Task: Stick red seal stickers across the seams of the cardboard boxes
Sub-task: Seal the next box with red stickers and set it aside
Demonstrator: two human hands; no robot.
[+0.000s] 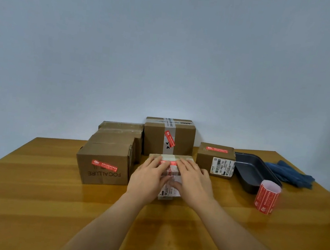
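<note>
- Small box (171, 177) is set mid-bench (29, 191), open wood lying toward the near edge.
- Left hand (147, 179) and right hand (192, 181) are pressed flat, fingers straight, on red seal sticker (168, 162) atop it.
- FOCALLURE box (104, 165) is crowded close at left, tall box (168, 137) behind, labelled box (215, 159) at right.
- Sticker roll (267, 197), dark tray (255, 172) and blue cloth (290, 173) are seen rightward.

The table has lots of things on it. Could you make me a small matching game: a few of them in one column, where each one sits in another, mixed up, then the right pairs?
Things:
1. sticker roll
2. dark tray
3. blue cloth
4. FOCALLURE box

Places:
A. left of the person's hands
B. far right, behind the tray
C. standing upright in front of the tray, near right
D. between the small labelled box and the cloth

Pairs: 1-C, 2-D, 3-B, 4-A
</note>
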